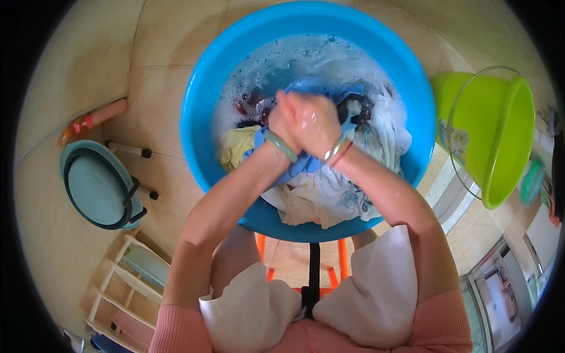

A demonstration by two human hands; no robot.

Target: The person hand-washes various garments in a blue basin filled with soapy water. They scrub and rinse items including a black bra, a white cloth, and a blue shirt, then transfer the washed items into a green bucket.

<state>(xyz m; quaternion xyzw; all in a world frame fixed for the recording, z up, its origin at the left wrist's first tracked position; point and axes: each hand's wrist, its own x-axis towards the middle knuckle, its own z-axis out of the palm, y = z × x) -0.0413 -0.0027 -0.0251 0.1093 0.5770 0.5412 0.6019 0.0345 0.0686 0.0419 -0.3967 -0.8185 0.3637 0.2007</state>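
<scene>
A large blue basin point(200, 150) stands in front of me, holding foamy water point(300, 56) and a heap of wet laundry. Over its middle, my left hand point(281, 120) and my right hand point(316, 122) are pressed together, fingers closed round a blue cloth point(292, 170) that shows above and below them. Motion blurs the fingers slightly, and the right hand covers part of the left. Beside the left wrist is a yellow cloth point(238, 147). White garments point(382, 141) lie to the right, and a cream cloth point(306, 206) hangs near the front rim.
A lime green bucket point(494, 135) with a wire handle leans at the right. On the left are a grey-green folding basin point(97, 188), a pink roll-shaped item point(109, 112) and a cream shelf rack point(126, 276). Orange stool legs point(342, 259) show below the basin.
</scene>
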